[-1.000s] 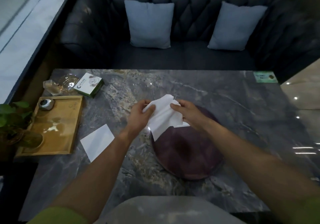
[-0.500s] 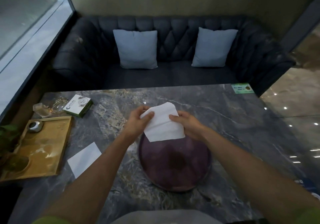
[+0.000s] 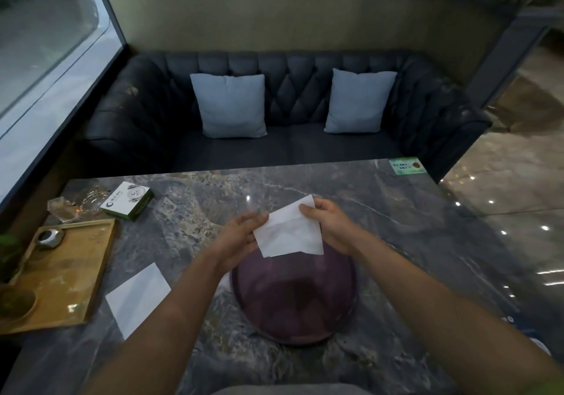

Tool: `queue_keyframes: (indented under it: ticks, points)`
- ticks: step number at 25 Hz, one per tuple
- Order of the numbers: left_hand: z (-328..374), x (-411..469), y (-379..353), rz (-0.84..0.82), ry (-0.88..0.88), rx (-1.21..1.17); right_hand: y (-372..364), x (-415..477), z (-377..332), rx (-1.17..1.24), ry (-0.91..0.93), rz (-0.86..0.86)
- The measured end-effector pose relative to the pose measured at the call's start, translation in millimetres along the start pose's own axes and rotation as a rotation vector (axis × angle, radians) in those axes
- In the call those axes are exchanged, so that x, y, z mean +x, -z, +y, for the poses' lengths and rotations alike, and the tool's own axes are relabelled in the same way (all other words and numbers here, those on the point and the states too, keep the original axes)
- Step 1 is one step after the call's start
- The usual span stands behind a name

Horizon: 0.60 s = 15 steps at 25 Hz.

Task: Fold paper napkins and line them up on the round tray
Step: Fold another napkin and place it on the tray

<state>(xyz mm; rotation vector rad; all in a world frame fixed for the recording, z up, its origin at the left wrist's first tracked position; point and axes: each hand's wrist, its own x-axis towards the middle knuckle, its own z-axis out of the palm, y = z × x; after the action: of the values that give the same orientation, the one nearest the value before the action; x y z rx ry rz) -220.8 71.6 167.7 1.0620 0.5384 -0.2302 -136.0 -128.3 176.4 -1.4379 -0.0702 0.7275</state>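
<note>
A white paper napkin (image 3: 288,232), partly folded with a flap laid across its upper half, is held above the far rim of the round purple tray (image 3: 294,300). The left hand (image 3: 241,240) pinches its left edge; the right hand (image 3: 331,226) pinches its top right corner.

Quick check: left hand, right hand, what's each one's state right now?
Left hand: holding; pinches the napkin at its left edge.
Right hand: holding; pinches the same napkin at its upper right corner.
</note>
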Motion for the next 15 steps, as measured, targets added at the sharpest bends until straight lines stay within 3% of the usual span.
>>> queue_keyframes:
  ticks: [15]
  points:
    - [-14,-8,3,0.002,0.166,-0.081,0,-16,-4,0.043,-0.065,-0.024]
